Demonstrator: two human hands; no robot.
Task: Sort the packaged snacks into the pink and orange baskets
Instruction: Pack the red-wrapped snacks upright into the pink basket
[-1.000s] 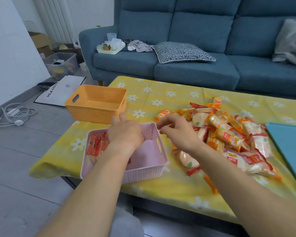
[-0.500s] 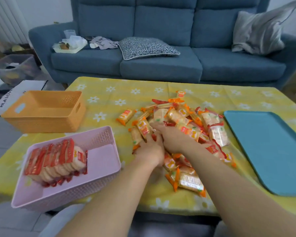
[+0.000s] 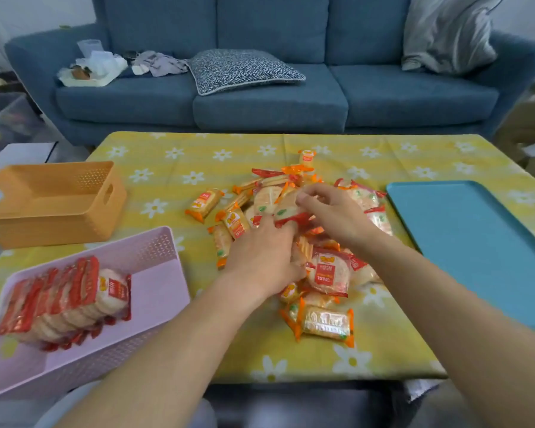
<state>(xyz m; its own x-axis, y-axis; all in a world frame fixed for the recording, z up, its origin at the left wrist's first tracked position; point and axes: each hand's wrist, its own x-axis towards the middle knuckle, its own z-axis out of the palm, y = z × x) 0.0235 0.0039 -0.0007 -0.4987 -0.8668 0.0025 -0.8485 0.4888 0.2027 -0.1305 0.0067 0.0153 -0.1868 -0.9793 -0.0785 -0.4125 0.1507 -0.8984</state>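
A pile of packaged snacks, some with red ends and some with orange ends, lies in the middle of the yellow flowered tablecloth. My right hand pinches a red-ended round cracker packet above the pile. My left hand rests on the pile just below that packet, fingers curled into the snacks; what it grips is hidden. The pink basket at near left holds a row of red-ended packets. The orange basket behind it looks empty.
A teal tray lies at the table's right. One orange packet lies apart, left of the pile. A blue sofa with cushions and clutter stands beyond the table. Boxes sit on the floor at far left.
My left hand left the pink basket and came to the pile. My right hand has lifted a red-ended packet off the pile. The view has swung right.
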